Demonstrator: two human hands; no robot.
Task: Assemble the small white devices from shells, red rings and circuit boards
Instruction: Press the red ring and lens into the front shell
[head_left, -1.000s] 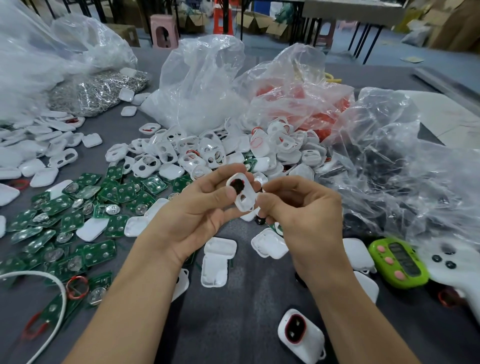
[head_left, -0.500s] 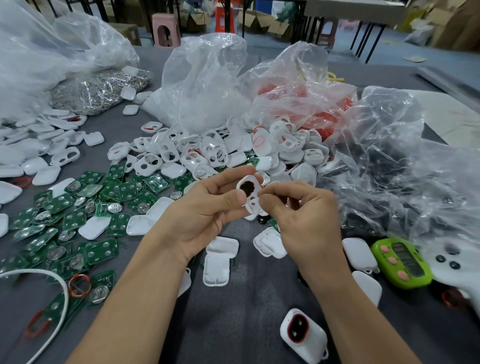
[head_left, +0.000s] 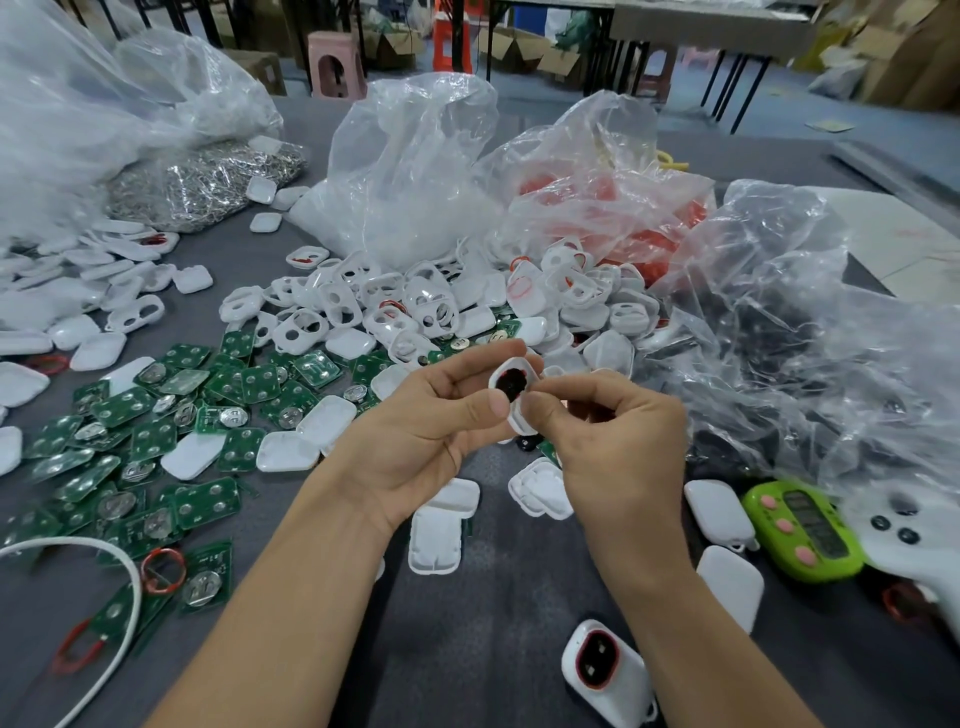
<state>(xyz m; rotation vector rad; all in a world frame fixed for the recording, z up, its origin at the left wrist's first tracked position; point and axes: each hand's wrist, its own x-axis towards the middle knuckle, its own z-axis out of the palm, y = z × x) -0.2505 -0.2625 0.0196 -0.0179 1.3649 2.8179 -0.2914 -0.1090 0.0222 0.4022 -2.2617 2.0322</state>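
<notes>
Over mid-table (head_left: 483, 613), chest-front: both hands on one shell (head_left: 511, 388). L hand (head_left: 426, 421) pinches it, thumb on the near face, fingers behind. It acts as the fixture, so the cutout faces the cam and fit can be checked. R hand (head_left: 618, 452) is curled, thumb + index tip nipping the shell's lower-right edge. Looks like it's seating the red ring (head_left: 503, 375) round the dark insert in the window, prob. pressing it home. Can't tell if a board is in yet, back side hidden by fingers. Shell sits between the two thumbs, touching both, held clear of the table, tilted toward the cam.

Stock is laid out for reach: boards (head_left: 156, 415) fanned to the L, open shells (head_left: 415, 306) heaped just beyond the hands, bag of red rings (head_left: 623, 223) behind those. Backs (head_left: 435, 540) lie right under the wrists, next grab I'd guess. One done unit (head_left: 602, 670) parked beside the R forearm, out of the work zone.
</notes>
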